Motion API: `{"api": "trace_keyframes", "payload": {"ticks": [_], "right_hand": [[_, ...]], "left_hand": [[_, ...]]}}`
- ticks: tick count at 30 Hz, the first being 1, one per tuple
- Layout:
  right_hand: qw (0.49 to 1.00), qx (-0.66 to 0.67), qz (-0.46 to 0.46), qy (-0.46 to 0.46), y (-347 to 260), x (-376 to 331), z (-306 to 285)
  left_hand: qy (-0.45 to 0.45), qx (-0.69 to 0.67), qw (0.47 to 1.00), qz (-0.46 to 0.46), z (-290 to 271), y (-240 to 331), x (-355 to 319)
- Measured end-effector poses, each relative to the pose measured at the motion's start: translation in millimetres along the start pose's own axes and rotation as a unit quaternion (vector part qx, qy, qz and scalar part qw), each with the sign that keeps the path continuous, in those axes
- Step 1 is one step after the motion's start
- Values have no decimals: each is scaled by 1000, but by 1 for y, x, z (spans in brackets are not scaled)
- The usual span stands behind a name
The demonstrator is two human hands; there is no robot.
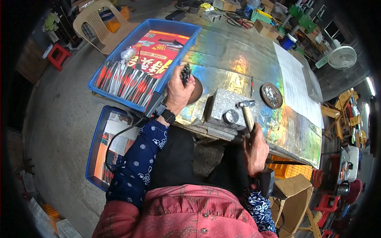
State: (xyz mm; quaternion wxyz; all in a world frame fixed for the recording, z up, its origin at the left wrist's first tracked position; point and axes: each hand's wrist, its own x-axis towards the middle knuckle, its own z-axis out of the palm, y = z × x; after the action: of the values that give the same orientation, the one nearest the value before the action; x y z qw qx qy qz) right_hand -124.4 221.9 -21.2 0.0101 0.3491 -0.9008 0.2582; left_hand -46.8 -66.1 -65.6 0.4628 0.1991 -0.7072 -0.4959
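Observation:
My left hand (179,92) is closed around a bundle of dark, short rods (185,73), their ends showing above the fingers. It is beside a brown bowl (196,92), which it partly hides. My right hand (256,151) grips the wooden handle of a hammer (248,118). The hammer's metal head lies over the right side of a grey speckled stone block (228,104). On the block's near part sits a small dark round cup (230,116); its contents are hard to make out. Beyond the block lies a slim dark and red stick (252,85).
A brown dish (271,96) of small metal pieces is right of the block. At left, a blue tray (194,31) holds many slim red, black and silver tools (127,82) and a red sheet. A second blue tray (93,158) is lower. White paper (295,79) covers the table's right side.

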Motion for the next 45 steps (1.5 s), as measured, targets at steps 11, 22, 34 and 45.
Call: {"api": "trace_keyframes", "payload": {"ticks": [11, 22, 34, 45], "right_hand": [[1000, -2, -13, 11, 1, 1, 1], [999, -32, -33, -13, 8, 4, 1], [997, 17, -68, 8, 49, 17, 18], [993, -66, -97, 2, 49, 22, 15]], "left_hand": [[46, 71, 996, 29, 7, -6, 0], [-83, 49, 990, 100, -49, 88, 2], [47, 464, 878, -105, -331, 53, -76], [13, 592, 739, -322, -401, -75, -322]]}}
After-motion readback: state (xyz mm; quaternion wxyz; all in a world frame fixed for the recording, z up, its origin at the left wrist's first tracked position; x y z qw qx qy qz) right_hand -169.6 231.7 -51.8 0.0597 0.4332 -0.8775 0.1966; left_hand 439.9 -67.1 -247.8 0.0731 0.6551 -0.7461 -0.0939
